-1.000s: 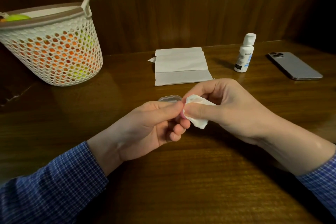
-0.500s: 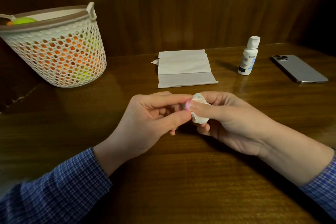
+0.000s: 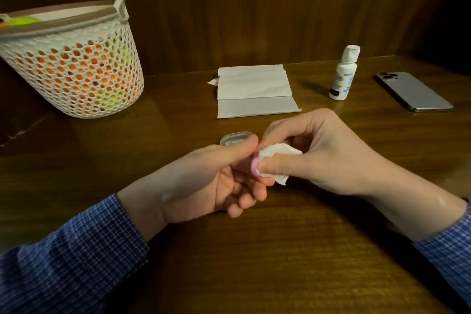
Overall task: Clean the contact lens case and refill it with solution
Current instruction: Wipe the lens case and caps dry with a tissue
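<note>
Dark wood panelling behind, glossy brown wooden bench (image 3: pixel 293 250) below, and we're right in the middle of the cleaning stage. Out at the back the small white solution bottle with the blue label (image 3: pixel 344 74) stands upright with its cap on, well apart from the action, so by my reading the refill hasn't begun; the folded white paper tissues (image 3: pixel 254 92) lie flat beside it. Just behind the left thumb a clear, rounded plastic piece (image 3: pixel 234 138) sits on the bench, possibly a lid or part of the case, hard to say. Now the hands: the left hand (image 3: pixel 204 181) is curled, thumb and fingers pinching a small pink round piece of the contact lens case (image 3: pixel 254 165), held up off the bench at centre. The right hand (image 3: pixel 318 155) is clenched around a crumpled white tissue wad (image 3: pixel 276 158), thumb and forefinger pressing it straight against that pink piece. Wiping looks underway, not finished; drying, reassembly and filling seem left to do. Off to the sides, a white mesh basket with orange and green contents (image 3: pixel 76 69) and a grey smartphone lying face down (image 3: pixel 415 92).
</note>
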Action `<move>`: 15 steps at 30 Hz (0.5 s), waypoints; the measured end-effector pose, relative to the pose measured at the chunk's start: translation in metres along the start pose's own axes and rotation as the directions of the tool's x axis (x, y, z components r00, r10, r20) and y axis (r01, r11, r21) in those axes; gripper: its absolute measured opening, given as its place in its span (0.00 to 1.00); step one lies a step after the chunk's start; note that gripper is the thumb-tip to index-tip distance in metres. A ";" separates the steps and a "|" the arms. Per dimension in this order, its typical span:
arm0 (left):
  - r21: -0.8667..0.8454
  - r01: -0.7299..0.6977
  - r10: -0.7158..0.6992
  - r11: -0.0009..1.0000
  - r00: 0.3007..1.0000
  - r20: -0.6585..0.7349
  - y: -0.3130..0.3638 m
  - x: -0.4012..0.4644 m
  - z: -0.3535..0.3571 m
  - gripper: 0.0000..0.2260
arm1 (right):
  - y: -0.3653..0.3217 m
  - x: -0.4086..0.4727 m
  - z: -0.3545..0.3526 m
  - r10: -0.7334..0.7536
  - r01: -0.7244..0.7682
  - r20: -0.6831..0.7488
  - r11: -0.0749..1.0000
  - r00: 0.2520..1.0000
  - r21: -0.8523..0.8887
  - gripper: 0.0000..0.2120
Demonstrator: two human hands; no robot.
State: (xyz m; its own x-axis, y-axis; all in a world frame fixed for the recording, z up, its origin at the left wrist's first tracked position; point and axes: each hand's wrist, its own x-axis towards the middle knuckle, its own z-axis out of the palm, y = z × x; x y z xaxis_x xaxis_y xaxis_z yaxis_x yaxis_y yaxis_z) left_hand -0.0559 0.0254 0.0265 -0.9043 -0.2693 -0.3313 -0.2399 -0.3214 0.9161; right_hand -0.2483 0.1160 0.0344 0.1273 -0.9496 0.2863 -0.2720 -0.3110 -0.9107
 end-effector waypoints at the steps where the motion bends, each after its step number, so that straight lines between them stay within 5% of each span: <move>1: 0.009 -0.007 0.007 1.000 1.000 -0.017 0.000 0.000 0.000 0.21 | -0.001 0.000 0.000 0.002 -0.002 0.009 1.000 1.000 -0.011 0.10; 9: 0.072 -0.099 0.106 0.992 0.990 -0.089 0.001 -0.004 -0.002 0.14 | -0.003 0.000 0.002 0.021 -0.023 -0.037 0.998 0.999 -0.062 0.12; 15: 0.096 -0.278 0.290 0.956 0.947 -0.140 -0.005 -0.004 -0.003 0.11 | 0.003 0.000 0.007 0.136 -0.117 -0.096 0.977 0.986 0.180 0.08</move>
State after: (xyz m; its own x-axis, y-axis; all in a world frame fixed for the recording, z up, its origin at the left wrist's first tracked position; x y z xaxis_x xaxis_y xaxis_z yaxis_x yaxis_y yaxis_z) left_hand -0.0499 0.0258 0.0223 -0.8760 -0.4756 -0.0799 -0.0117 -0.1447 0.9894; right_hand -0.2429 0.1156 0.0293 -0.0028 -0.9824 0.1869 -0.1087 -0.1855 -0.9766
